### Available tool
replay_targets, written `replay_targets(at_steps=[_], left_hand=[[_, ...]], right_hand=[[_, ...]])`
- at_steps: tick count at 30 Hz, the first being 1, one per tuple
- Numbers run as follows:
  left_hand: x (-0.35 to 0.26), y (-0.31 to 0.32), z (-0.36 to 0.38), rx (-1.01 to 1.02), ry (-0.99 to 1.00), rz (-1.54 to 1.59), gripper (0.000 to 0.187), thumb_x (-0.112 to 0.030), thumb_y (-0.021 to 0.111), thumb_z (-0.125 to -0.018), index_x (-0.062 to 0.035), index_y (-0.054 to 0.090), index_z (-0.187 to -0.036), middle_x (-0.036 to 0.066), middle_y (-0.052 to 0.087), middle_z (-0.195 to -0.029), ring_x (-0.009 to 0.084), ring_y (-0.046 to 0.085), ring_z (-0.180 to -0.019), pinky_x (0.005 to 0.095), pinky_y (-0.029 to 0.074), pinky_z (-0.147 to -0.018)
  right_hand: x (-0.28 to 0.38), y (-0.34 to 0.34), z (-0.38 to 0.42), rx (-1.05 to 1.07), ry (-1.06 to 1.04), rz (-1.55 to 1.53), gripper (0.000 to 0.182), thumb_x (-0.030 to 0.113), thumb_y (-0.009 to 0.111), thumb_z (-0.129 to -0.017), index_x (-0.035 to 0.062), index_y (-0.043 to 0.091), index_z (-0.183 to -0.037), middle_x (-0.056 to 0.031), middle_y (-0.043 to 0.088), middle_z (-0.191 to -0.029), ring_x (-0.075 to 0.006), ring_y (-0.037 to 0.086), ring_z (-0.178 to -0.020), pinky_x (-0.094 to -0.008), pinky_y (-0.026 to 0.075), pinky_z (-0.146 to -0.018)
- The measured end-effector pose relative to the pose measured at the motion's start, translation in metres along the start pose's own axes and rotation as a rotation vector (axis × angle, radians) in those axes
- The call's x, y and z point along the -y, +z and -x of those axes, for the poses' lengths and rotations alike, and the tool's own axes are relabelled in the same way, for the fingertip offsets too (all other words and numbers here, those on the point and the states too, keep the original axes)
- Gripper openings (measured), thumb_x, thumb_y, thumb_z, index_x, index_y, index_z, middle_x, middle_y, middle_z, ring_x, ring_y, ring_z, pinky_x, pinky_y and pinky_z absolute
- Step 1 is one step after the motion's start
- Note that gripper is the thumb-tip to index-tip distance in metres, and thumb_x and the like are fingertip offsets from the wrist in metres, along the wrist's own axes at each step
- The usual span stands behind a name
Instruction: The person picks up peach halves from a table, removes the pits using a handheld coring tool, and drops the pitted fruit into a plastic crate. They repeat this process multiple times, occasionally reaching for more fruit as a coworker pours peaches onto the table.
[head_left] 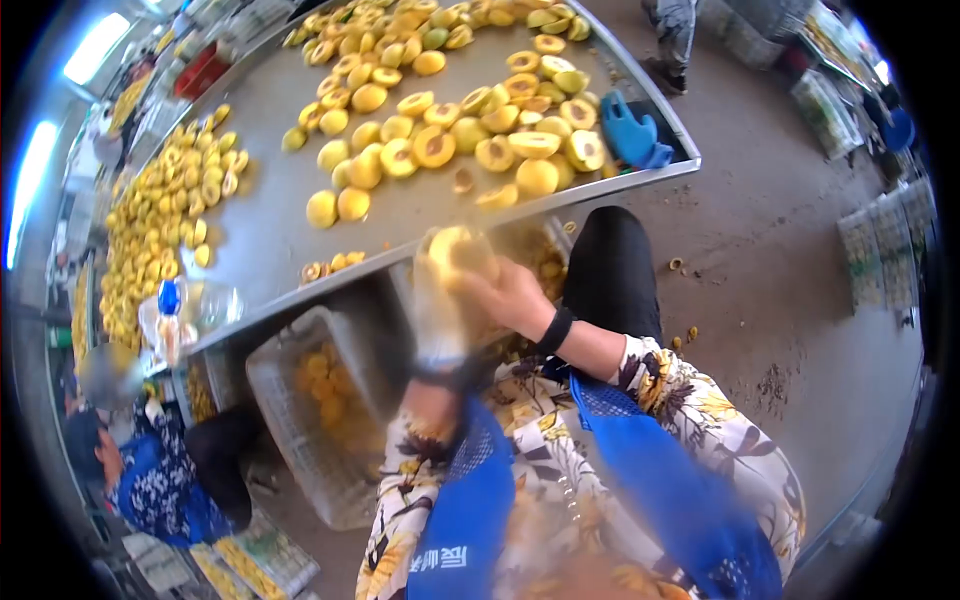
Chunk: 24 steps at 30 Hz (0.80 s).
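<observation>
Just past the near edge of the metal table, both my hands meet at a yellow peach half [453, 250]. My left hand [440, 305], in a pale, see-through glove, is closed around the fruit and smeared by motion. Against it from the right presses my bare right hand [510, 295], fingers curled, with a black band at the wrist. Whether a small tool sits in those right fingers is hidden. Many cut peach halves [433, 147] lie on the table ahead, some showing hollow centres. Under my hands, a bin [400, 285] holds fruit pieces, partly covered by my arms.
A raised rim [640, 178] borders the metal table. Near its right corner lies a blue plastic-looking object [630, 132]. A grey crate [285, 370] with peaches stands below left. A bottle [212, 305] rests at the table's left. Another person [165, 480] sits lower left; crates [875, 260] stand right.
</observation>
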<state>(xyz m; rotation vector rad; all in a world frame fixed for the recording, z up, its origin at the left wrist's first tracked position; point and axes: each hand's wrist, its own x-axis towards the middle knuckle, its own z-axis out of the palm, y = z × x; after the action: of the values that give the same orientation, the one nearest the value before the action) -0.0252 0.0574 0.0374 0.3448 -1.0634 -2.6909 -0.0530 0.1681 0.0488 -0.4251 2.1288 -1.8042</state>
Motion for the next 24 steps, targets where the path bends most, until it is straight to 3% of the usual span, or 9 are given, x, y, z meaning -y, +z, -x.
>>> replay_targets(at_steps=[2,3,6,10,13,16,17,21,24], left_hand=[[-0.010,0.007,0.001,-0.088,-0.082,0.128,0.060,-0.056,0.042,-0.089,-0.0055,0.047,-0.121,0.008,0.055,-0.113,0.0221,0.052,-0.104,0.0357,0.044,-0.090],[-0.016,-0.004,0.002,0.111,-0.243,0.461,0.059,-0.055,0.042,-0.089,-0.0046,0.049,-0.119,0.009,0.055,-0.113,0.0224,0.054,-0.102,0.0351,0.044,-0.089],[-0.026,0.019,0.013,-0.126,-0.086,0.096,0.056,-0.052,0.039,-0.092,-0.0044,0.048,-0.120,0.007,0.056,-0.112,0.0194,0.055,-0.099,0.0321,0.045,-0.089],[0.007,-0.036,-0.006,-0.170,0.338,-0.948,0.047,-0.042,0.035,-0.097,-0.0040,0.048,-0.121,0.006,0.056,-0.113,0.0173,0.055,-0.101,0.0301,0.045,-0.090],[0.004,-0.015,0.001,-0.212,0.086,-0.324,0.041,-0.038,0.036,-0.098,-0.0052,0.049,-0.118,0.006,0.056,-0.109,0.0161,0.055,-0.097,0.0295,0.046,-0.085],[0.000,-0.021,-0.005,0.180,0.013,-0.060,0.037,-0.037,0.037,-0.097,-0.0072,0.050,-0.116,0.005,0.056,-0.107,0.0155,0.055,-0.094,0.0290,0.047,-0.080],[0.005,-0.017,-0.001,0.046,0.027,-0.032,0.030,-0.031,0.042,-0.096,-0.0074,0.052,-0.112,0.005,0.056,-0.105,0.0164,0.055,-0.091,0.0286,0.046,-0.077],[0.010,-0.010,0.003,-0.148,0.657,-1.370,0.025,-0.018,0.047,-0.093,-0.0031,0.052,-0.112,0.007,0.057,-0.105,0.0203,0.056,-0.092,0.0305,0.047,-0.081],[0.007,-0.007,0.006,-0.204,0.663,-1.285,0.026,-0.011,0.049,-0.090,-0.0006,0.052,-0.114,0.010,0.057,-0.107,0.0229,0.057,-0.096,0.0322,0.047,-0.085]], right_hand=[[0.012,-0.002,0.010,-0.070,-0.006,0.289,0.046,0.035,0.064,-0.083,-0.0004,0.050,-0.108,-0.0192,0.064,-0.081,-0.0303,0.064,-0.076,-0.0388,0.050,-0.069],[0.022,-0.006,0.012,-0.049,0.086,0.288,0.048,0.036,0.064,-0.082,0.0006,0.048,-0.111,-0.0220,0.063,-0.088,-0.0359,0.062,-0.083,-0.0419,0.048,-0.073],[0.002,-0.012,0.008,0.046,-0.027,0.385,0.034,0.031,0.062,-0.083,0.0016,0.048,-0.094,-0.0243,0.059,-0.078,-0.0412,0.058,-0.074,-0.0458,0.046,-0.064],[0.000,-0.007,0.013,0.116,-0.068,0.467,0.030,0.028,0.060,-0.085,0.0012,0.045,-0.087,-0.0249,0.058,-0.071,-0.0437,0.056,-0.068,-0.0484,0.044,-0.060],[-0.002,-0.006,0.016,0.102,-0.093,0.479,0.028,0.026,0.058,-0.086,0.0004,0.045,-0.086,-0.0250,0.058,-0.070,-0.0439,0.056,-0.067,-0.0492,0.044,-0.059],[-0.003,-0.008,0.015,0.117,-0.082,0.492,0.027,0.024,0.056,-0.086,-0.0008,0.044,-0.086,-0.0257,0.057,-0.069,-0.0439,0.056,-0.066,-0.0494,0.044,-0.059],[-0.007,-0.008,0.015,0.123,-0.075,0.494,0.027,0.023,0.056,-0.086,-0.0012,0.044,-0.087,-0.0259,0.057,-0.069,-0.0440,0.056,-0.066,-0.0495,0.044,-0.059],[-0.007,-0.005,0.017,0.139,-0.022,0.525,0.027,0.004,0.058,-0.074,-0.0034,0.036,-0.088,-0.0263,0.054,-0.065,-0.0450,0.054,-0.067,-0.0495,0.042,-0.057],[-0.005,-0.003,0.021,0.179,-0.019,0.481,0.024,0.005,0.055,-0.075,-0.0040,0.037,-0.087,-0.0267,0.053,-0.063,-0.0456,0.054,-0.066,-0.0498,0.042,-0.058]])
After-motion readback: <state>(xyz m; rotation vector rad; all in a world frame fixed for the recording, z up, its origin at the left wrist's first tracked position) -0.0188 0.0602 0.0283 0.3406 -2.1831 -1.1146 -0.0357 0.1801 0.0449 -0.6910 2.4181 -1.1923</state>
